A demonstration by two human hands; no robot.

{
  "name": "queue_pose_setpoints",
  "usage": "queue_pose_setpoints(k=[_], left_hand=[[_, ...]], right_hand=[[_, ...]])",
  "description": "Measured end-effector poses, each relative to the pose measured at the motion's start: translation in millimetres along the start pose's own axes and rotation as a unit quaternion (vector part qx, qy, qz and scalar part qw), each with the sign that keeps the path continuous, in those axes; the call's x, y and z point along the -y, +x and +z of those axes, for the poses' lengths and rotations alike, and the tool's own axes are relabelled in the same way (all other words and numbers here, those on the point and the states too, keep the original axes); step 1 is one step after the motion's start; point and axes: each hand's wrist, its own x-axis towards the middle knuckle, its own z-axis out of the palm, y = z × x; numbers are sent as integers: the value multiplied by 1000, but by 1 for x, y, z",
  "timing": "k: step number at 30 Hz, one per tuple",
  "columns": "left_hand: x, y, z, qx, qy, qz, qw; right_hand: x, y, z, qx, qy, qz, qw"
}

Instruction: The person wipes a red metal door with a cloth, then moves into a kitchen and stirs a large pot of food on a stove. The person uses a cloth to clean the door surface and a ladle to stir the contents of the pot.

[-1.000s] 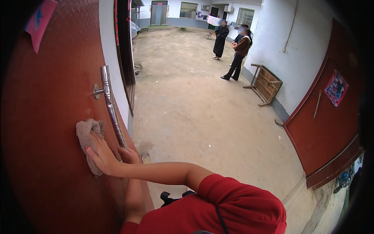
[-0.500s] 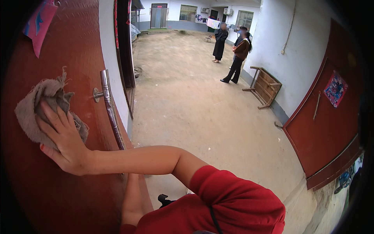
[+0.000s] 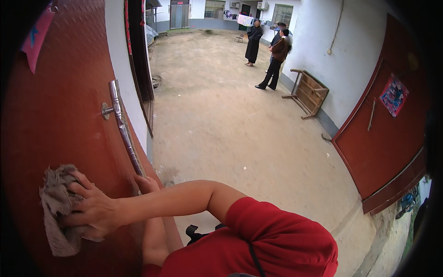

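My right hand [image 3: 94, 210] reaches across to the left and grips a crumpled grey-brown cloth [image 3: 57, 221], its fingers bent into the fabric. The cloth lies against the red door [image 3: 74, 124], below and left of the metal door handle [image 3: 123, 122]. My left hand [image 3: 146, 183] is at the lower end of this long silvery handle, closed around it as far as I can see. Part of that hand and the left forearm [image 3: 154, 240] are hidden behind my right arm [image 3: 170, 198].
A second red door leaf [image 3: 369, 157] stands at the right. Beyond it, a wooden table [image 3: 311, 94] lies on its side against the white wall [image 3: 346, 55]. Several people [image 3: 279, 57] stand farther off on the pale ground [image 3: 207, 124]. A dark doorway [image 3: 138, 60] opens past the left door.
My right hand has moved down the door with the cloth, from beside the handle to below it, and its fingers have curled. My left hand has come into view. The view has shifted slightly.
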Motion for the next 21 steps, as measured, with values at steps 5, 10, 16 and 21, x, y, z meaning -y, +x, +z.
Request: queue_pose_setpoints(k=[5,10,16,21], left_hand=[[3,2,-2,-24,14,-2,1000],[-2,-2,2,-22,12,3,1000],[-4,4,8,-29,-34,1,999],[-3,-11,-15,-11,-65,19,998]], right_hand=[[-31,93,9,-82,5,243,967],[14,39,0,65,-6,112,992],[45,-98,13,142,-6,96,985],[55,-183,4,186,-46,227,955]])
